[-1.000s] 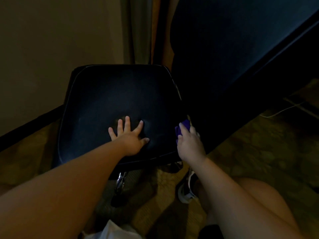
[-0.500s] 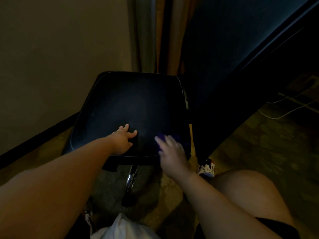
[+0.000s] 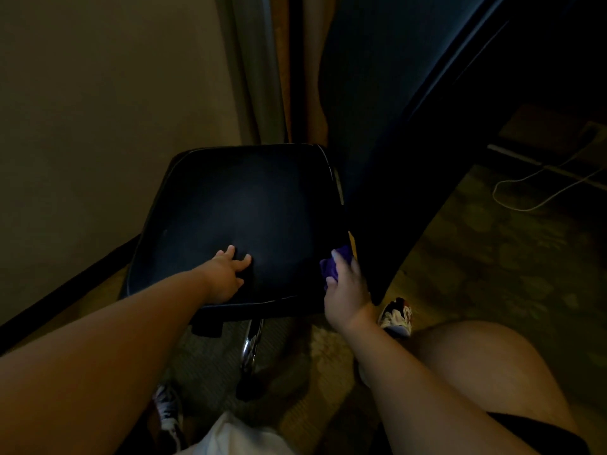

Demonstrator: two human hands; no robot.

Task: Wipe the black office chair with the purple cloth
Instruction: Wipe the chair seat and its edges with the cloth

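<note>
The black office chair's seat (image 3: 243, 205) fills the middle of the head view, its backrest (image 3: 377, 93) rising tall at the right. My left hand (image 3: 226, 277) rests flat on the front part of the seat, fingers spread. At the seat's front right corner, beside the backrest, my right hand (image 3: 348, 290) grips the bunched purple cloth (image 3: 331, 266). The cloth presses against the seat edge.
A beige wall (image 3: 98, 110) with a dark baseboard stands left, a curtain (image 3: 279, 70) behind the chair. The chair's chrome post (image 3: 251, 343) shows below the seat. A white cable (image 3: 532, 188) lies on the patterned carpet at right. My knee (image 3: 476, 372) and shoes are close below.
My right hand has carried the cloth from the seat's front edge rightward to the front right corner. My left hand stays on the seat. The view has shifted slightly.
</note>
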